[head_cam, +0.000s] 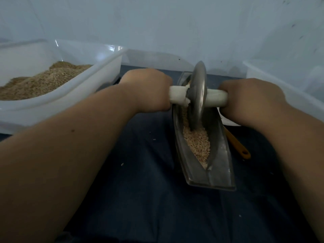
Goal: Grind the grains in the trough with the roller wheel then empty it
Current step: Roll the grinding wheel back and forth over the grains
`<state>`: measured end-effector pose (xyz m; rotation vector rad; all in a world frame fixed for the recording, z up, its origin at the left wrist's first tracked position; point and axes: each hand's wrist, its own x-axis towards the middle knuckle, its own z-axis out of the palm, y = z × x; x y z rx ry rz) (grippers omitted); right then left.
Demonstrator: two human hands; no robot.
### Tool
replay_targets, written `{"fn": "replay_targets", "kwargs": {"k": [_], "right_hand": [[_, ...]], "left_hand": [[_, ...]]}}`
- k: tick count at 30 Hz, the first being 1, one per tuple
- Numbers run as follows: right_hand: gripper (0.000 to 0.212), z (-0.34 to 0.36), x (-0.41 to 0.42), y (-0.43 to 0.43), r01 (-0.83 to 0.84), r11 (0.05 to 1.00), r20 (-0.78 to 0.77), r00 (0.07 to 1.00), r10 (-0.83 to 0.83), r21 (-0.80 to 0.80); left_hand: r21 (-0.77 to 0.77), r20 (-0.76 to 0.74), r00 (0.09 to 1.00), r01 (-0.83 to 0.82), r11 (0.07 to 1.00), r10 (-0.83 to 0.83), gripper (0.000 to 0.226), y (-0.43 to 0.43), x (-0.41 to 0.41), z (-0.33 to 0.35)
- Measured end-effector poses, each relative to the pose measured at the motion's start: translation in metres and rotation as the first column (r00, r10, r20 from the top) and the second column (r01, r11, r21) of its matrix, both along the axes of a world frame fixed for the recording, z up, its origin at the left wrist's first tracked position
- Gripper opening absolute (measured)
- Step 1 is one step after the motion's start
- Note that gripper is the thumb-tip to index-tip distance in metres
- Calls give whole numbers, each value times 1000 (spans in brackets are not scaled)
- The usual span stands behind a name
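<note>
Fists wrap both ends of the white cylindrical handle bar (177, 96): the left hand (147, 90) is clenched on the left end and the right hand (250, 100) on the right end, backs of both hands up. Between them the bar passes through the grey metal roller wheel (197, 95), which stands on edge, slightly tilted, with its lower rim sunk in the pale cracked grains (196, 142).

The grains lie in the long boat-shaped grey metal trough (219, 165), which runs away from the person on the dark blue cloth (149, 190). The wheel sits in the far half of the trough. The channel nearer the person is open and narrows to a point short of the flat near end.

The left hand is near the corner of a translucent white plastic tub (108, 67) holding brown ground meal (35, 83), with bare cloth between that tub and the trough. The right hand is close to the wall of a second translucent tub (280, 85). A yellow-orange utensil handle (238, 146) lies just beside the trough's right flank.

The grains are beige and coarse, heaped on the near side of the wheel, with a little visible beyond it. A few stray bits (122, 164) dot the cloth.
</note>
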<state>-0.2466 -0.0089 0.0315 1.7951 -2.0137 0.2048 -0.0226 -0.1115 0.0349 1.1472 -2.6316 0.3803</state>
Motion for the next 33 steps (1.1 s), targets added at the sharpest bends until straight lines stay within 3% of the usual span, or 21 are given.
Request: {"fn": "replay_targets", "kwargs": {"k": [3, 7, 12, 16, 19, 21, 23, 28, 33], "right_hand": [[17, -9, -5, -13, 27, 995, 25, 999, -25, -92], [15, -12, -9, -19, 61, 993, 29, 998, -58, -103], [12, -3, -4, -12, 22, 999, -20, 1000, -23, -50], [15, 17, 4, 5, -25, 965, 82, 997, 3, 262], [18, 31, 11, 22, -85, 896, 196, 981, -2, 436], [18, 34, 15, 30, -100, 890, 196, 981, 12, 444], [18, 34, 18, 32, -105, 899, 178, 984, 31, 426], [17, 27, 13, 24, -62, 932, 125, 992, 18, 356], [8, 4, 3, 0, 20, 999, -30, 999, -19, 34]], "left_hand": [[-269, -121, 991, -89, 959, 58, 17, -4, -14, -11], [-326, -157, 987, -92, 941, 42, 8, -7, -20, -12], [-115, -91, 990, -113, 987, 103, 21, -2, -12, -7], [97, 101, 995, -23, 995, 13, 26, 8, -4, 9], [332, 196, 979, -11, 943, -57, 27, 18, 3, 21], [485, 207, 976, -45, 873, -64, 25, 23, 7, 24], [532, 192, 979, -48, 845, -66, 23, 23, 8, 25], [424, 139, 987, 12, 906, -78, 24, 16, 8, 18], [151, 27, 1000, -1, 988, -3, 24, 3, -1, 7]]}}
